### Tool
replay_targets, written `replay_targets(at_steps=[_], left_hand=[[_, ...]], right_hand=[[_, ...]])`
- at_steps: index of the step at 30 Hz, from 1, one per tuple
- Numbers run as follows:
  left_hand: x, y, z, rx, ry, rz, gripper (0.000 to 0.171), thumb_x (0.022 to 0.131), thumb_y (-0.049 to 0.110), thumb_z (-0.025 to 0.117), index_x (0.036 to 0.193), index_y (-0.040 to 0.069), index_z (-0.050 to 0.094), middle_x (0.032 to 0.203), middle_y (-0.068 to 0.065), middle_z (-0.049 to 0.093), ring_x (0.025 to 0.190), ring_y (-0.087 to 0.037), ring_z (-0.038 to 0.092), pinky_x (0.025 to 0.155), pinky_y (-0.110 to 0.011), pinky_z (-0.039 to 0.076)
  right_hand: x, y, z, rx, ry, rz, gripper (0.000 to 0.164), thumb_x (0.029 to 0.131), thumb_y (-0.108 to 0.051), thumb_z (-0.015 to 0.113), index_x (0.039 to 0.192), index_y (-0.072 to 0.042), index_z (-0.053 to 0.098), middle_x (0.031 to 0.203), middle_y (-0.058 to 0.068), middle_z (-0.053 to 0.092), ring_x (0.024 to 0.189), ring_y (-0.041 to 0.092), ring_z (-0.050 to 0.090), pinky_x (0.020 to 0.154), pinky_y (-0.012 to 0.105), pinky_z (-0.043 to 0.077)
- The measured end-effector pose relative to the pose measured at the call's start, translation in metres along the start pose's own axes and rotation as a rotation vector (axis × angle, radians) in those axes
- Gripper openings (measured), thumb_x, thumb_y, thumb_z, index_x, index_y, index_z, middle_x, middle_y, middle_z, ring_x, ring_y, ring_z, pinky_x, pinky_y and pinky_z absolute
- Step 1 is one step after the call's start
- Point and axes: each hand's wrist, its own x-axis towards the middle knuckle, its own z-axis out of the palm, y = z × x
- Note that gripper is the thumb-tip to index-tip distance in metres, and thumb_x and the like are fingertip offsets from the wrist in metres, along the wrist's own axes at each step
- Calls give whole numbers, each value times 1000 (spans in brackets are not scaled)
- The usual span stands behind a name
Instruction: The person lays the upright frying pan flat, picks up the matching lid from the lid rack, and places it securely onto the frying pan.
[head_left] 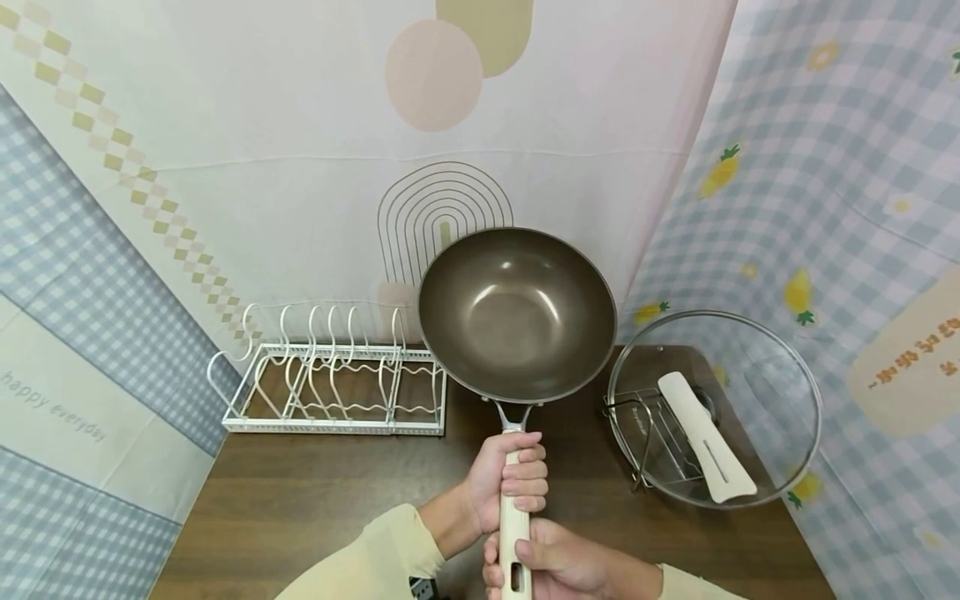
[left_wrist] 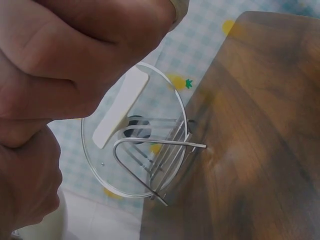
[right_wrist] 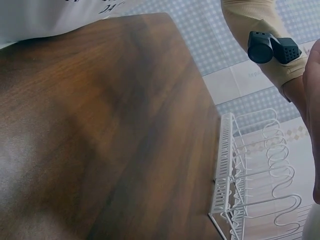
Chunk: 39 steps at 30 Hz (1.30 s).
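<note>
A deep brown wok [head_left: 517, 325] with a long cream handle [head_left: 513, 521] is held up over the table, its inside facing me. My left hand [head_left: 510, 483] grips the upper part of the handle, just below the metal fork that joins it to the pan. Lower down, near the slotted end, my right hand [head_left: 558, 562] wraps round the same handle. In the left wrist view the curled fingers of a hand [left_wrist: 55, 65] fill the upper left. The right wrist view shows only an edge of a hand [right_wrist: 314, 115] at its right border.
On the left stands a white wire rack [head_left: 337, 392] with several upright loops. A glass lid [head_left: 780, 400] with a cream handle [head_left: 708, 437] leans in a metal wire stand [head_left: 648, 433] on the right. The brown wooden table [head_left: 300, 492] lies beneath, with patterned cloths hanging behind and at both sides.
</note>
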Motion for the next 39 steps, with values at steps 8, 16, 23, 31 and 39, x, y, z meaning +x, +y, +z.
replay_targets(at_steps=[8, 16, 23, 31, 39], left_hand=[[0, 0, -1, -10, 18, -5, 47, 109, 32, 29, 64, 24, 40, 43, 15, 36, 35, 3, 38, 40, -13, 31], [-1, 0, -3, -13, 9, -21, 48, 109, 32, 27, 63, 24, 39, 43, 15, 35, 35, 3, 38, 41, -13, 31], [-1, 1, -7, -30, -4, -24, 49, 109, 32, 26, 63, 24, 41, 43, 15, 35, 35, 3, 39, 41, -14, 28], [-3, 0, -6, -28, -48, -21, 49, 109, 30, 22, 64, 24, 41, 44, 16, 35, 35, 3, 39, 41, -14, 25], [-5, 1, -3, -60, -59, -17, 47, 109, 30, 22, 65, 23, 38, 45, 15, 33, 35, 3, 40, 42, -14, 22]], right_hand=[[-1, 2, -4, -13, -3, -1, 34, 114, -30, 31, 134, -15, 53, 129, -3, 67, 122, 6, 62, 104, 19, 49], [-4, 2, -9, -129, -74, 11, 69, 113, -42, 17, 148, 17, 28, 150, 31, 49, 138, 18, 55, 116, 28, 42], [-17, -4, -15, -86, -50, 133, 80, 108, -59, 27, 154, 5, 32, 156, 21, 48, 143, 21, 51, 120, 33, 40], [-35, -27, -27, -68, -95, 227, 80, 106, -60, 30, 152, 5, 33, 153, 16, 51, 141, 23, 51, 121, 40, 39], [-58, -64, -40, -264, -96, 312, 92, 108, -58, 25, 152, 21, 10, 154, 48, 25, 146, 34, 46, 121, 48, 38]])
